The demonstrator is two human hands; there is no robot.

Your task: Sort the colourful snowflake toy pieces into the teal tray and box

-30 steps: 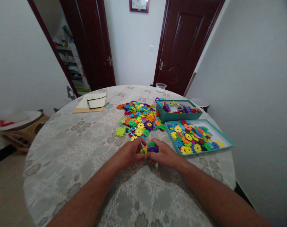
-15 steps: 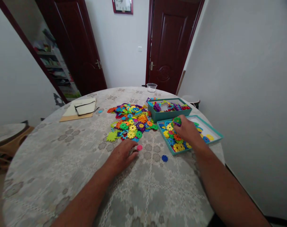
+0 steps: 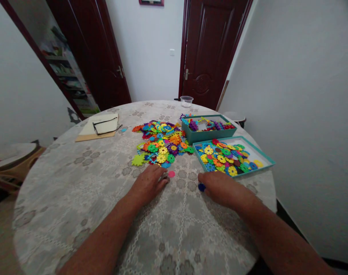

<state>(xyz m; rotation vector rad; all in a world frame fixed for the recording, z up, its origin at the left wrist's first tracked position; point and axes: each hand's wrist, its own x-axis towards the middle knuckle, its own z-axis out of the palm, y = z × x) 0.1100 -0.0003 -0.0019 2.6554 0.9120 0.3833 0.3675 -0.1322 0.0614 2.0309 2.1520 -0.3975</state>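
My left hand point(image 3: 151, 184) rests on the tablecloth with thumb and fingers apart, holding nothing. Just right of its fingertips lies a pink disc point(image 3: 171, 174). My right hand point(image 3: 219, 186) is low over the table in front of the teal tray, its fingers curled together at a dark blue notched disc point(image 3: 201, 187). The hand covers part of this disc, which is still at table level. Beyond my left hand spreads a heap of colourful notched plastic discs point(image 3: 162, 149). More such discs fill much of the shallow teal tray point(image 3: 265, 167).
Behind the tray stands a deeper teal box point(image 3: 209, 136) with assembled pieces inside. Black-framed glasses point(image 3: 107, 132) lie on a notepad point(image 3: 86, 130) at the left. A clear plastic bowl point(image 3: 186, 101) sits at the table's far edge.
My right hand has left the tray and come down towards me to the dark blue disc. The green and purple piece it held is out of its fingers. My left hand stays put.
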